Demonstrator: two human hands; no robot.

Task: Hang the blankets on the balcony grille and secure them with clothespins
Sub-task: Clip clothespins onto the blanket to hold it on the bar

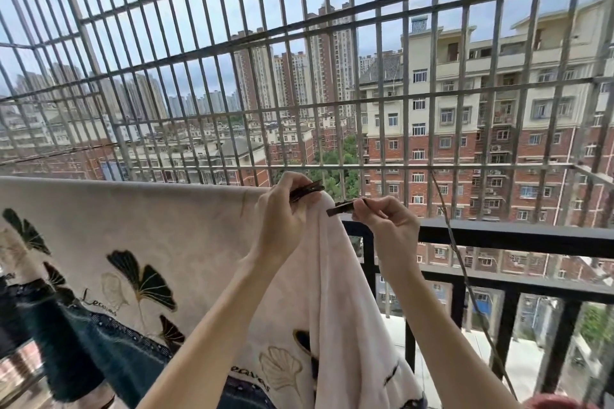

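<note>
A cream blanket (139,229) printed with dark ginkgo leaves hangs over a horizontal bar of the balcony grille (332,100), its right end bunched below my hands. My left hand (282,209) pinches a dark clothespin (307,189) at the top right corner of the blanket. My right hand (385,219) pinches a second dark clothespin (342,208) just right of that corner, its tip close to the fabric.
A black balcony railing (498,236) runs along the right below the grille. A thin cord (465,269) slants down across it. Dark blue cloth (83,352) hangs at the lower left. Something red (558,403) shows at the bottom right edge.
</note>
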